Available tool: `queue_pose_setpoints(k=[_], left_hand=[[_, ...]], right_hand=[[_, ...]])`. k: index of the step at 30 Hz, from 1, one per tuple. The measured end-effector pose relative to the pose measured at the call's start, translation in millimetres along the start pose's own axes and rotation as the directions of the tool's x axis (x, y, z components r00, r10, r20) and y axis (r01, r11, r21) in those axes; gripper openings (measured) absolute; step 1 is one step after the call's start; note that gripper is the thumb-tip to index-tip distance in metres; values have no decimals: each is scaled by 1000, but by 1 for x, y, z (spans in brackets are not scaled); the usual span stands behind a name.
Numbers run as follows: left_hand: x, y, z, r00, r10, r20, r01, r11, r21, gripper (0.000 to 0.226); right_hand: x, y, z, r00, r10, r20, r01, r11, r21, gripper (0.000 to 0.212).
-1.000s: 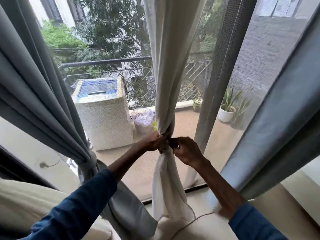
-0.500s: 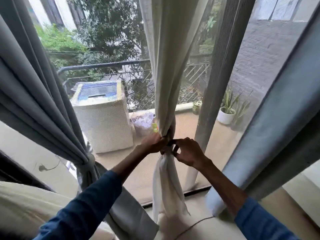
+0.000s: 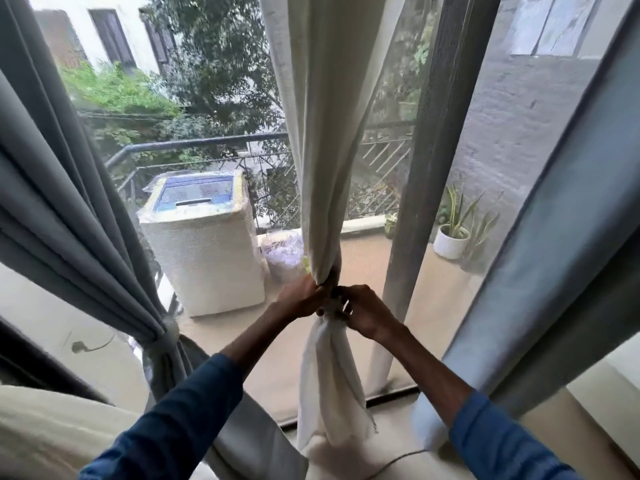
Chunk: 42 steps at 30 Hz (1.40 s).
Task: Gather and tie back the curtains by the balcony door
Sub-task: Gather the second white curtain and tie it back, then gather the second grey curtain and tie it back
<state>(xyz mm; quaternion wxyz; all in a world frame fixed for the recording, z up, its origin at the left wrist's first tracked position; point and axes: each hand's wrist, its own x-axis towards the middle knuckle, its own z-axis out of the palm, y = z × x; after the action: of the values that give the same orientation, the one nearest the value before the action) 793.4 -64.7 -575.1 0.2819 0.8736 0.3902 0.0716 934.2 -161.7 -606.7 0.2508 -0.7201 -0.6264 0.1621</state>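
A cream curtain [image 3: 323, 140] hangs in the middle of the balcony door, gathered into a narrow bunch at waist height and flaring out again below. My left hand [image 3: 301, 297] grips the bunch from the left. My right hand [image 3: 363, 311] pinches the fabric at the gathered point from the right; what it pinches is hidden by the fingers. A grey curtain [image 3: 69, 216] on the left is cinched by a tie-back [image 3: 169, 336]. Another grey curtain [image 3: 554, 254] hangs loose on the right.
Outside the glass stand a wrapped washing machine [image 3: 204, 251], a plastic bag [image 3: 284, 252], a potted plant [image 3: 452, 237] and the balcony railing [image 3: 194, 143]. A dark door frame post [image 3: 426, 168] rises right of the cream curtain. A cream cushion [image 3: 52, 431] lies lower left; a cord [image 3: 398, 462] runs over the floor.
Both hands stay at the gathered point of the cream curtain, with the right fingers working at it. The view has tilted slightly downward.
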Motion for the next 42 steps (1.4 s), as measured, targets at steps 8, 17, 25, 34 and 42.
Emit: queue_pose_setpoints(k=[8,17,25,34,42], left_hand=[[-3,18,4,1000,7,22,-6,999,-43,43],[-5,16,14,999,-42,13,44,990,-137,67],[-27,42,7,998,-67,-6,67,990,126,45],[-24,154,-20,961,237,-143,-175,920,351,41],[1,300,-77,799,501,-334,-409,859,308,19]], right_hand=[[-16,13,14,967,66,-247,-74,997,-24,41],[-19,28,20,957,124,-262,-76,979,188,26],[-25,31,-42,918,179,-354,-145,982,121,12],[-58,7,-159,826,68,-560,-84,996,-3,14],[-86,-9,-321,650,-83,-755,-45,988,-148,10]])
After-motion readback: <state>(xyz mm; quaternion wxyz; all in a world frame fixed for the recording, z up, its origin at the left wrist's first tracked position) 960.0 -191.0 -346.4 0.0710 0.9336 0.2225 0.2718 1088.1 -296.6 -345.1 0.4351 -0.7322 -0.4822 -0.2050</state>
